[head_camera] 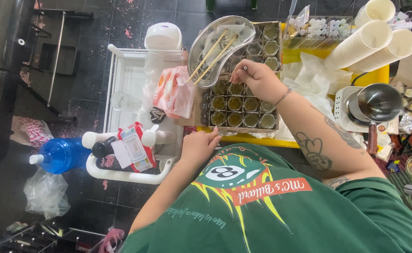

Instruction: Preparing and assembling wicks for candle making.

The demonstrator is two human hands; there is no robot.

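So the right hand point(257, 77) is up over the box of little glass jars point(243, 105), fingertips pinched together on a small thin thing I honestly can't make out, maybe a stick or a tiny tool; it sits right above the top rows of jars, touching or nearly so. The left hand point(199, 145) is lower, at the near edge of the box, fingers loosely curled with the tips resting against that edge, holding nothing I can see. The jars lie straight ahead of both hands, in rows running left to right, filled with something yellowish-green; the right hand is clearly the nearer one to the jars at the far side, the left only reaches the front row. Just beyond the right hand a metal kidney-shaped tray point(220, 47) rests tilted across the far jars, with 2 wooden sticks point(213, 58) lying diagonally in it, long axis pointing from lower left to upper right. Stacks of paper cups point(370, 44) sit well off to the right.
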